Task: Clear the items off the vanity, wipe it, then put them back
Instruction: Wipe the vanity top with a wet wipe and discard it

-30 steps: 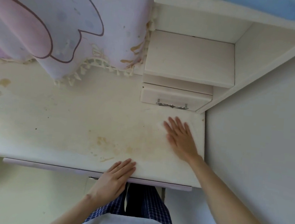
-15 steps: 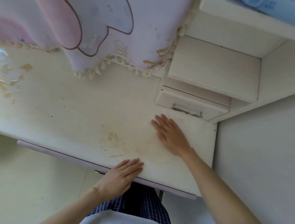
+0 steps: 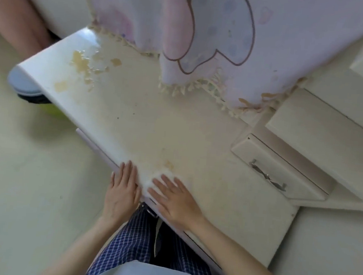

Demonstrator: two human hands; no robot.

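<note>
**A:** What do you see closest to you?

**B:** I see my legs in blue checked trousers, down at the near edge. Just past them are my two hands. My left hand lies flat on the near edge of the bench. Its fingers are straight and close together, and it holds nothing.

**A:** And the other hand?

**B:** My right hand is just beside the left one, a bit to the right. It lies flat on the bench top with its fingers spread wide. Something white and soft shows under its fingertips. It may be a wipe, but it is too blurry for me to tell.

**A:** How does the bench look?

**B:** It is pale and bare, with nothing standing on it. There is a small yellow mark just past my right hand. Far to the left there are bigger yellow stains.

**A:** What is on the right?

**B:** A little drawer with a metal handle. A step-like shelf sits on top of it.

**A:** And farthest away?

**B:** A pink and purple cloth with a cartoon picture hangs over the far side of the bench. Its fringe touches the top. On the floor to the left, something green and grey pokes out from under the bench.
</note>
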